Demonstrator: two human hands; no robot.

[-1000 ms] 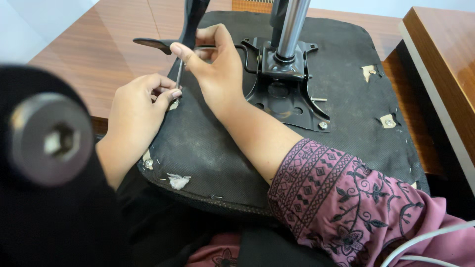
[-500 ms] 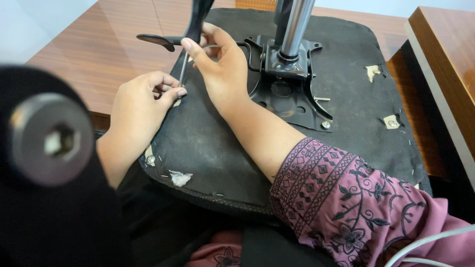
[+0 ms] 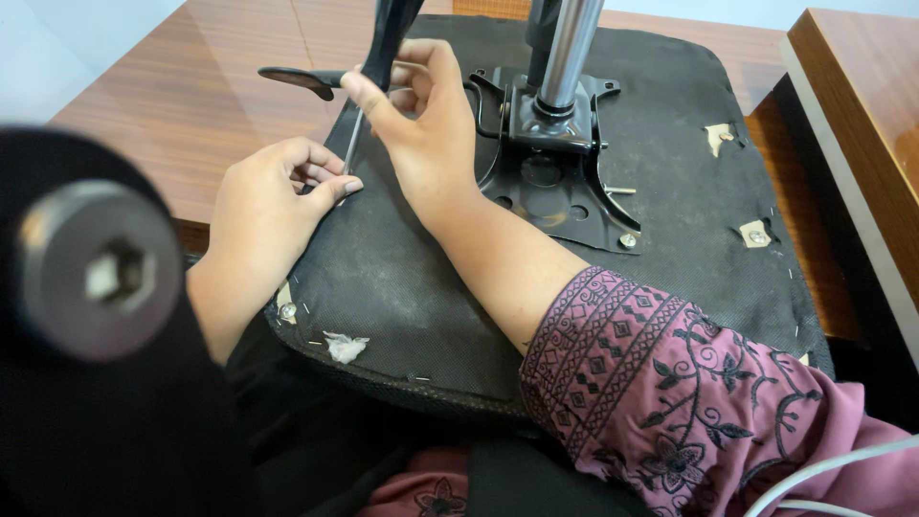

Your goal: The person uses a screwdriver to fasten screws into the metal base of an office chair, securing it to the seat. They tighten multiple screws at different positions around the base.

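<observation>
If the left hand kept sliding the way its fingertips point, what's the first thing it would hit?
The left hand points right, across the upturned chair seat. First in line is probably the screwdriver shaft at its fingertips, then the right hand. Depth is unclear.

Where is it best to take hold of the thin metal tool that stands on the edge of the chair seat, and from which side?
Grip the thin metal tool on its bare shaft, from the left. The right hand already holds its top, and the left hand pinches its lower end at the seat edge.
</observation>
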